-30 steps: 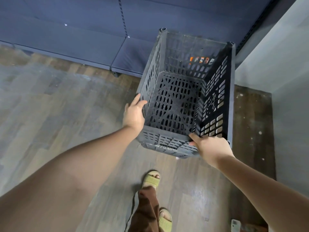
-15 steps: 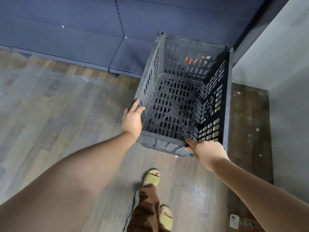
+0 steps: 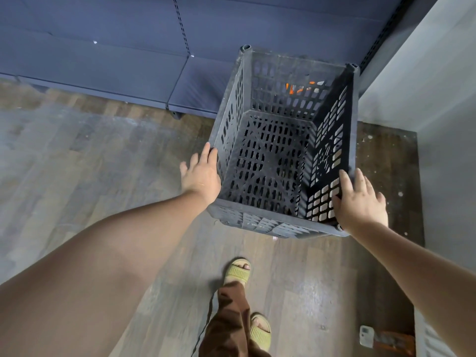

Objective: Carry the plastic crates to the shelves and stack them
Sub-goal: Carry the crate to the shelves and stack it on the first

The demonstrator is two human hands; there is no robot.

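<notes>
Hands flank the dark slotted crate (image 3: 280,155) standing on the wood floor (image 3: 77,163) before the blue shelves (image 3: 116,65), left hand (image 3: 202,173) released with straight fingers against its left wall, right hand (image 3: 360,202) spread flat over the near right corner

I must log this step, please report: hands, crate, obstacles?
Left hand, right hand open, flat on the sides of the dark slatted plastic crate. Crate beside blue metal shelf. Nothing blocking.
</notes>
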